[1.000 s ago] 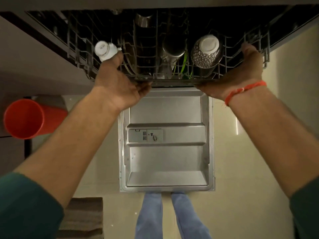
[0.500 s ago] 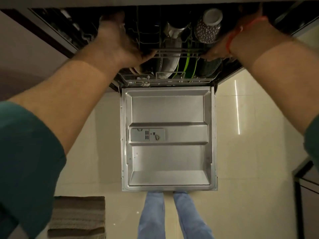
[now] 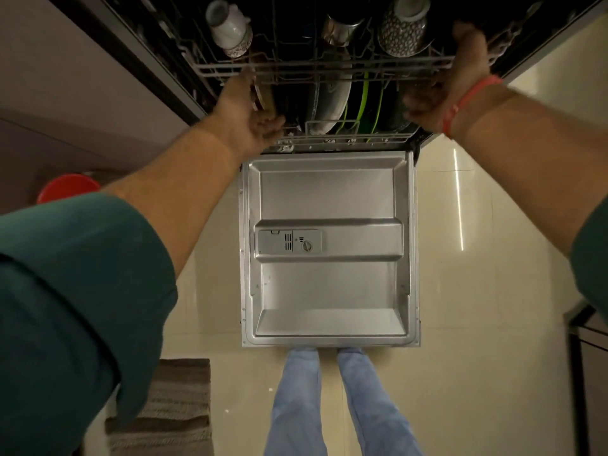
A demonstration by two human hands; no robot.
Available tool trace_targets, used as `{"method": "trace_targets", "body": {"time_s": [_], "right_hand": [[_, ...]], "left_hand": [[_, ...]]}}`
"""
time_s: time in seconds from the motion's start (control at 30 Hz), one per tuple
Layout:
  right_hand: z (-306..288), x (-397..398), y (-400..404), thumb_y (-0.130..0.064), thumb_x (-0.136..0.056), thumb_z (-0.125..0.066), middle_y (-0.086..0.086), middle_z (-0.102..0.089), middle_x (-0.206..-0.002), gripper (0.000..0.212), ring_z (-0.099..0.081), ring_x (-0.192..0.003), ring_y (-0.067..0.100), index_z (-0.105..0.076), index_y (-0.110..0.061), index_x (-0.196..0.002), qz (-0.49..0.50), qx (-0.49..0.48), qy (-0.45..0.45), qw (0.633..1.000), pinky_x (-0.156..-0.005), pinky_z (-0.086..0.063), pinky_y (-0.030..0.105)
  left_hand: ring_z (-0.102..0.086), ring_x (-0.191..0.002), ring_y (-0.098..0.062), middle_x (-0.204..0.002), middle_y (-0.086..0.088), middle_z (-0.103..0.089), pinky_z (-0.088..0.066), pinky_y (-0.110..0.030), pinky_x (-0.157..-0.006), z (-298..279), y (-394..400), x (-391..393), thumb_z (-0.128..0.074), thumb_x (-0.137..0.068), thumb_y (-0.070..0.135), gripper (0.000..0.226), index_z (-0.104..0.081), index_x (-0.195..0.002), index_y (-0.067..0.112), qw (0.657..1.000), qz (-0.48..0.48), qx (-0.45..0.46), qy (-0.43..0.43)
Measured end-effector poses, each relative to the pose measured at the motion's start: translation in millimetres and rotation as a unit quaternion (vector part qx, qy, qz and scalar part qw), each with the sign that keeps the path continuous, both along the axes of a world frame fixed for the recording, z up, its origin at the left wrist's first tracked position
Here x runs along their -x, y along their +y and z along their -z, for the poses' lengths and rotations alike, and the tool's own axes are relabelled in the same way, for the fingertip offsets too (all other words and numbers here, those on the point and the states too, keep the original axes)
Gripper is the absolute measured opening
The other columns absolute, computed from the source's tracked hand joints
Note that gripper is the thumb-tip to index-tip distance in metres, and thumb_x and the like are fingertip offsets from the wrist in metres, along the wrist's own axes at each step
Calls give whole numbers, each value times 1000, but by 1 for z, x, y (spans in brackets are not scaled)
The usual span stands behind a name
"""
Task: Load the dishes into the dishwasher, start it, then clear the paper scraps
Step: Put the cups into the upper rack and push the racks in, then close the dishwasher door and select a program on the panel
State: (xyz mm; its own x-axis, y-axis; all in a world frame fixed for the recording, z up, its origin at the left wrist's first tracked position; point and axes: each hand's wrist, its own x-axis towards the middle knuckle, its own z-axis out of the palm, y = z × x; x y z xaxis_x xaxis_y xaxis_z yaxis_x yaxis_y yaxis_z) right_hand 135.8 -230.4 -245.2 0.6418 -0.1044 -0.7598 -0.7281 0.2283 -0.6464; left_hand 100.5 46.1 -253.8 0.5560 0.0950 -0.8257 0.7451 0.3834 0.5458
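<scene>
The dishwasher door [image 3: 329,192] lies open and flat in front of me. Above it, the wire upper rack [image 3: 329,69] carries an upturned white mug [image 3: 230,28], a steel cup [image 3: 339,28] and a patterned bowl [image 3: 401,28]. My left hand [image 3: 250,110] holds the rack's front rail near its left end, fingers behind the rail and thumb below. My right hand [image 3: 460,70] grips the right front corner, fingers lying over the rack. Below, the lower rack [image 3: 345,138] holds a steel plate [image 3: 332,100] and green-rimmed plates [image 3: 363,100]. No paper scraps are in view.
A detergent dispenser [image 3: 289,241] sits in the door's inner panel. My legs stand at the door's near edge. A red bucket [image 3: 65,187] is at the left, a striped mat [image 3: 177,406] on the floor lower left, a dark cabinet [image 3: 589,357] at the right.
The upper rack, pulled out over the door a second ago, has slid back into the dishwasher with both hands on its front. The lower rack's plates now show beneath it.
</scene>
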Motion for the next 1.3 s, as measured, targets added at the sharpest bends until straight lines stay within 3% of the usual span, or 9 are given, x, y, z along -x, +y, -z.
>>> {"method": "trace_targets", "body": {"time_s": [0.07, 0.17, 0.4, 0.53, 0.73, 0.97, 1.1, 1.3], "right_hand": [[4, 10, -1, -68, -90, -43, 15, -52, -138, 81, -55, -119, 31, -34, -18, -153, 12, -8, 12, 1000, -99, -44, 43], [20, 49, -4, -67, -91, -43, 18, -52, -137, 77, -49, -130, 32, -36, -21, -152, -7, -30, 47, 998, -104, -39, 44], [83, 162, -4, -65, -96, -38, 15, -50, -144, 67, -49, -131, 31, -43, -22, -147, -14, -23, 142, 989, -105, -40, 45], [122, 245, -10, -64, -96, -41, 14, -53, -141, 64, -51, -125, 31, -49, -20, -142, -16, -6, 230, 973, -97, -42, 44], [132, 339, -11, -63, -98, -38, 14, -48, -147, 66, -46, -134, 31, -44, -19, -147, -39, -18, 308, 951, -111, -35, 46], [119, 372, -8, -57, -102, -35, 14, -48, -148, 61, -45, -136, 30, -44, -17, -147, -95, -13, 308, 947, -116, -33, 47], [121, 371, -10, -57, -102, -36, 13, -53, -143, 60, -50, -130, 29, -48, -17, -145, -102, 2, 284, 953, -113, -37, 47], [147, 382, 1, -55, -103, -33, 13, -53, -143, 58, -50, -131, 29, -48, -16, -144, -54, -3, 260, 964, -111, -39, 45]], "left_hand": [[-60, -114, -31, -134, -18, -57, -48, -43, -95, 19, 6, 28, -39, -104, 53, 53, -51, -136, 12, 1000, -19, 13, 19], [-54, -127, -33, -146, -18, -50, -43, -45, -109, 40, 13, 64, -39, -104, 51, 58, -43, -149, 15, 999, -32, 20, 38], [-57, -124, -30, -143, -13, -55, -44, -44, -103, 84, 3, 166, -36, -104, 56, 61, -43, -151, 18, 993, -13, 4, 117], [-55, -127, -32, -142, -14, -55, -44, -45, -105, 116, -9, 243, -38, -104, 55, 60, -45, -149, 17, 982, -10, -7, 188], [-53, -131, -30, -147, -12, -52, -40, -45, -108, 126, -36, 327, -33, -105, 57, 59, -44, -148, 18, 964, -13, 12, 264], [-53, -131, -30, -147, -12, -52, -42, -42, -104, 111, -60, 365, -34, -105, 55, 58, -45, -148, 17, 965, -32, 21, 260], [-54, -130, -30, -146, -12, -54, -41, -44, -109, 108, -74, 370, -33, -106, 55, 59, -44, -150, 17, 969, -39, 34, 242], [-56, -127, -30, -143, -12, -56, -44, -44, -103, 130, -80, 394, -35, -106, 53, 56, -47, -147, 17, 970, -26, 49, 235]]}}
